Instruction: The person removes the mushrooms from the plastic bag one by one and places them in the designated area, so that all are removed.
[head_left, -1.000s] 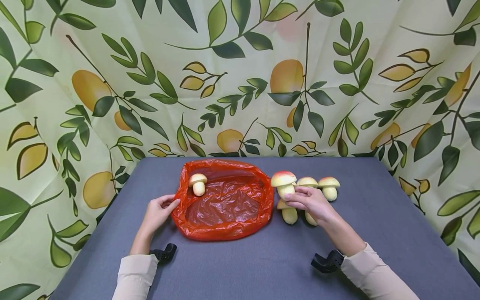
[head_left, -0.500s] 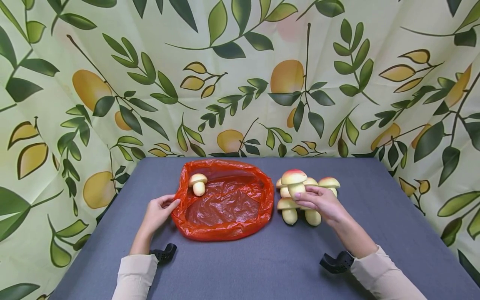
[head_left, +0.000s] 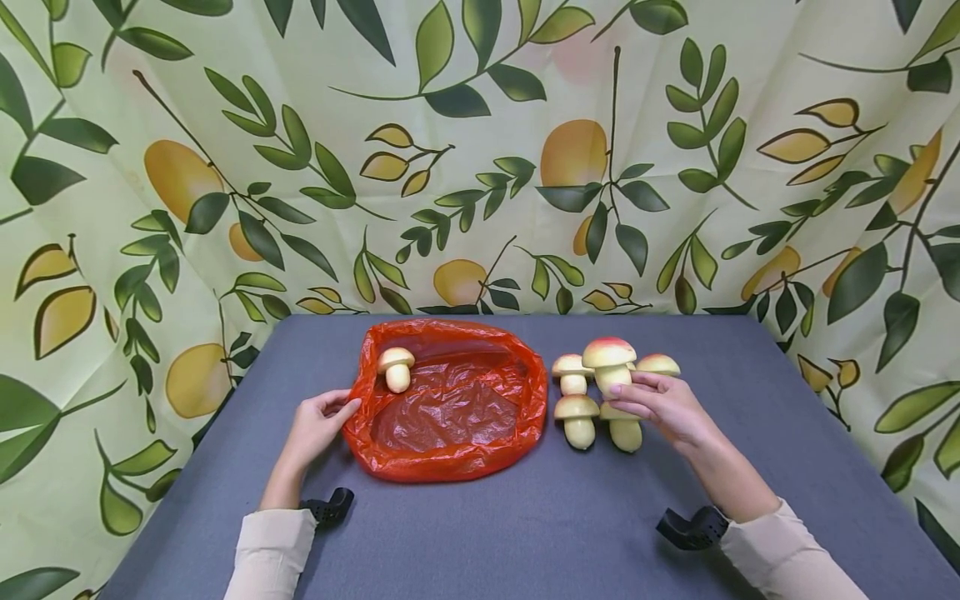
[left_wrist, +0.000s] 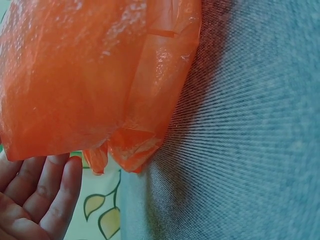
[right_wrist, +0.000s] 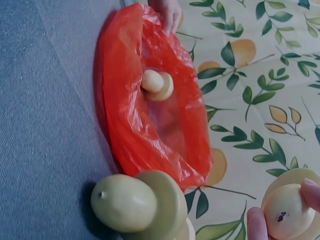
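Note:
An open red plastic bag [head_left: 457, 462] with a rolled rim lies on the table, with one toy mushroom [head_left: 397, 369] inside at its left end. My left hand [head_left: 315, 429] pinches the bag's left rim between thumb and fingers; its fingers [left_wrist: 45, 187] meet the bag's edge in the left wrist view. My right hand [head_left: 675, 408] holds another mushroom [head_left: 610, 354], red-topped and upright, by its stem, raised over a group of mushrooms. Among these, one mushroom [head_left: 576, 421] stands out at the front left. The held one and my hand partly hide others behind.
A blue-grey cloth covers the table [head_left: 480, 542]. Behind it hangs a leaf-and-fruit patterned curtain [head_left: 480, 208]. Several mushrooms sit close together just right of the bag, one mushroom [head_left: 660, 364] at the far right. Black wrist cameras [head_left: 693, 529] sit on both wrists.
My right hand has moved right with its mushroom, from beside the bag's right rim to over the middle of the group. The left hand and the bag have stayed put.

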